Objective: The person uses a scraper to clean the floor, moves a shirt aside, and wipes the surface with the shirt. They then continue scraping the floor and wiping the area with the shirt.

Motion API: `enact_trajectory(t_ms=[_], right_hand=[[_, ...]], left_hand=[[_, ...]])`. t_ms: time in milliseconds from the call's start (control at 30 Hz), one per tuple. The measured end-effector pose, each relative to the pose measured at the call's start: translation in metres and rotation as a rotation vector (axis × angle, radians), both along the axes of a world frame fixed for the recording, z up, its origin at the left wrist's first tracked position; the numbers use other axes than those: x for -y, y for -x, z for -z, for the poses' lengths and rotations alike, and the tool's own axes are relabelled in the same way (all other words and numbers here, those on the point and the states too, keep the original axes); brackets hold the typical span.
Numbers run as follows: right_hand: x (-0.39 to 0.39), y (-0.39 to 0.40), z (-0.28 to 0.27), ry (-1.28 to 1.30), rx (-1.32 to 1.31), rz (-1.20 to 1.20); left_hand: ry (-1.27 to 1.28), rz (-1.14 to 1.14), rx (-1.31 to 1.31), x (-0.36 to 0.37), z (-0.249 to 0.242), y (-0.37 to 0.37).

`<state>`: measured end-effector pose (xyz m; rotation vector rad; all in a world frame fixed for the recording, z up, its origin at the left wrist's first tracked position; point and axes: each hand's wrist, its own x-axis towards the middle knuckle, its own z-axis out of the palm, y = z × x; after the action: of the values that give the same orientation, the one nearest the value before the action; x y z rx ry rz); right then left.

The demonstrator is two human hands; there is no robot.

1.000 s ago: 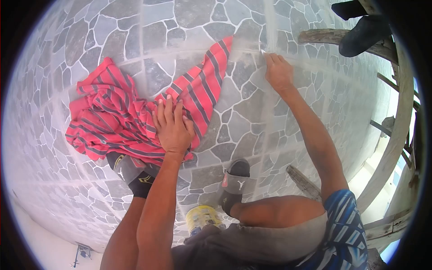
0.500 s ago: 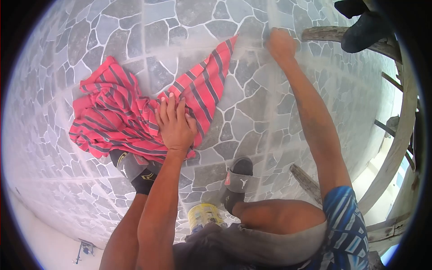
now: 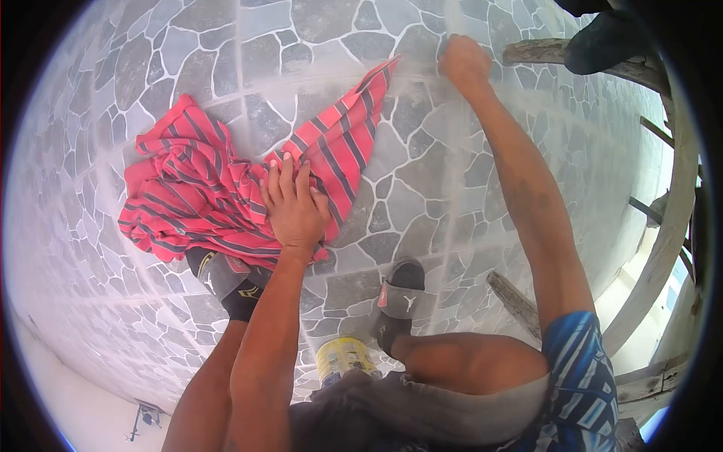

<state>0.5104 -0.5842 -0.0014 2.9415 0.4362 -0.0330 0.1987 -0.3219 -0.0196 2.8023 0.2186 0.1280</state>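
A red cloth with dark stripes point(image 3: 188, 181) lies bunched on the stone-patterned tile floor point(image 3: 422, 248), with one corner drawn out to a point at the upper right. My left hand point(image 3: 295, 207) rests palm down on its middle, fingers stretched and spread. Farther out, to the right of that corner, my right hand point(image 3: 465, 66) is closed against the floor with the fingers curled under. Whatever those fingers hold, if anything, is hidden.
Behind the right hand, rough wooden poles point(image 3: 538, 51) stand with a dark object hanging over them. Another wood piece point(image 3: 514, 301) lies near my right arm. A yellow bucket point(image 3: 343, 358) sits between my legs. My left sandal point(image 3: 218, 275) touches the cloth's lower edge.
My right hand has shifted slightly up and to the left along the floor, staying closed. The left hand and the cloth look almost the same.
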Motion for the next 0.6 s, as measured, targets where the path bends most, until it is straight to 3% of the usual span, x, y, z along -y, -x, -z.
enact_trajectory(t_ms=[133,267,400,467,600], right_hand=[[0.003,0.051,0.017,0.111,-0.030,-0.087],[0.024,-0.005,0.008,0.114,-0.013,0.009],[0.038,0.039,0.017,0.093,0.017,-0.108],[0.046,0.063,0.025,-0.037,0.087,-0.240],[0.039,-0.008,0.014,0.161,0.074,-0.027]], left_hand=[[0.016,-0.003,0.018,0.002,0.004,-0.002],[0.010,-0.004,-0.008,0.003,0.002,0.003],[0.021,-0.005,0.013,0.003,0.004,-0.003],[0.029,-0.005,0.023,0.002,0.004,0.003],[0.012,-0.002,-0.002,0.001,0.001,0.002]])
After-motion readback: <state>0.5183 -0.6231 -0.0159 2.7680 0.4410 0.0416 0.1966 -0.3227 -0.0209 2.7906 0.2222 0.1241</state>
